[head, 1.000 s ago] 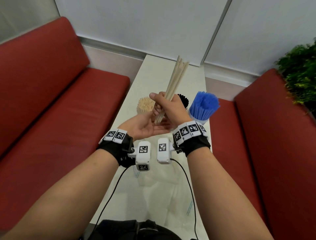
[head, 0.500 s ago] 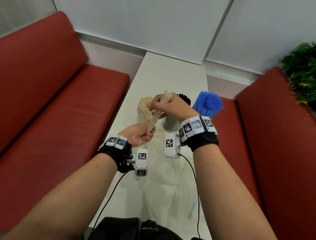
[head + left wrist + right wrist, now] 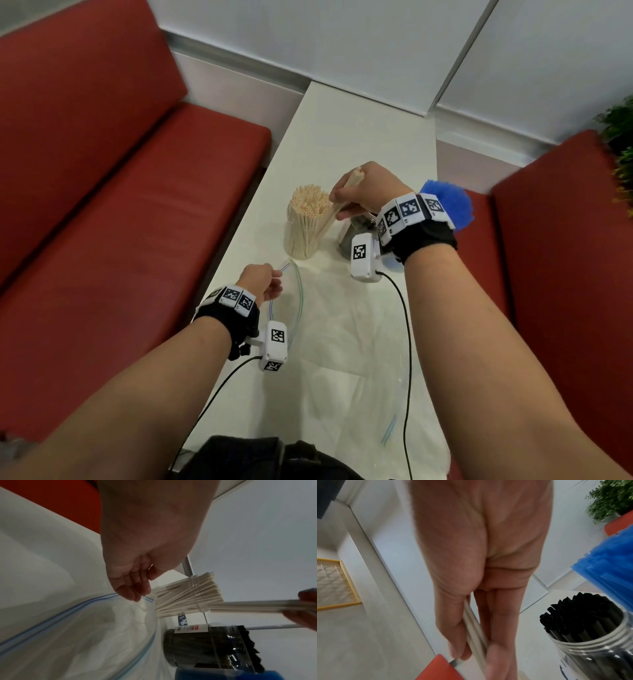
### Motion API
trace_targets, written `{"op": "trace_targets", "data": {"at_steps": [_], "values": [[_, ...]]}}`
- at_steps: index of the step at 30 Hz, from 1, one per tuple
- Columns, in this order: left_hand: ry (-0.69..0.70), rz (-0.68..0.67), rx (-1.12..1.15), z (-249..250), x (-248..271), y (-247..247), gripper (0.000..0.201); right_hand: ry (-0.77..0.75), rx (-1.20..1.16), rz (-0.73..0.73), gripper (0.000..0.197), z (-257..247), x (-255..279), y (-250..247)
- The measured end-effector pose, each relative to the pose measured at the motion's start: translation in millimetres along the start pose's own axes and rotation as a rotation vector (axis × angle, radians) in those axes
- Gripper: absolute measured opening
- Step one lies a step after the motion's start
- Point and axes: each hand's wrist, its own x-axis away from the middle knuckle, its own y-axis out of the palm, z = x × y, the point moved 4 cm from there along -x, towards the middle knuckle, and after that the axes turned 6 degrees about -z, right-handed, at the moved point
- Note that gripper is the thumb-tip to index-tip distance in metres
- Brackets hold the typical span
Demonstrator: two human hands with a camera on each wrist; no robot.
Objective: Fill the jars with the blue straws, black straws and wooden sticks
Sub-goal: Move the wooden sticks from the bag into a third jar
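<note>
My right hand (image 3: 338, 206) grips a small bundle of wooden sticks (image 3: 355, 176), tilted, with its lower ends at the mouth of the clear jar of wooden sticks (image 3: 305, 236). The right wrist view shows thumb and fingers curled round the sticks (image 3: 475, 628). Right of that jar stands the jar of black straws (image 3: 348, 233), half hidden by my wrist; its open top shows in the right wrist view (image 3: 590, 635). Blue straws (image 3: 452, 202) stand further right. My left hand (image 3: 137, 592) hangs relaxed, fingertips touching the zip edge of a clear plastic bag (image 3: 85, 635).
The narrow white table (image 3: 359, 130) runs between two red benches (image 3: 120, 205). Clear zip bags (image 3: 342, 325) lie flat on its near half. A green plant (image 3: 620, 147) stands at the far right. Wrist-camera cables trail over the bags.
My right hand has brought the stick bundle down and left to the stick jar. My left hand has let go of the sticks' lower ends and dropped back to the zip bag.
</note>
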Motion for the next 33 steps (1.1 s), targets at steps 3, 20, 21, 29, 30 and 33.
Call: {"op": "trace_targets", "data": {"at_steps": [3,20,21,29,30,33], "values": [[-0.048,-0.023,-0.157,-7,-8,5,0.026,-0.006,0.019,0.047,0.019,-7,-13,-5],[0.181,-0.374,-0.907,-38,-12,43,0.033,0.076,0.071,0.113,0.03,48,-78,32],[0.158,-0.383,-0.932,-39,-14,44,0.038,0.077,0.093,0.103,0.031,51,-82,34],[0.182,-0.37,-1.02,-22,-21,62,0.044,-0.382,0.381,0.349,0.057,53,-80,45],[0.189,-0.383,-1.04,-23,-22,64,0.044,-0.399,0.512,0.306,0.062,56,-83,52],[0.17,-0.409,-1.126,-28,-26,69,0.043,-0.25,0.77,0.036,0.072,82,-91,75]]}}
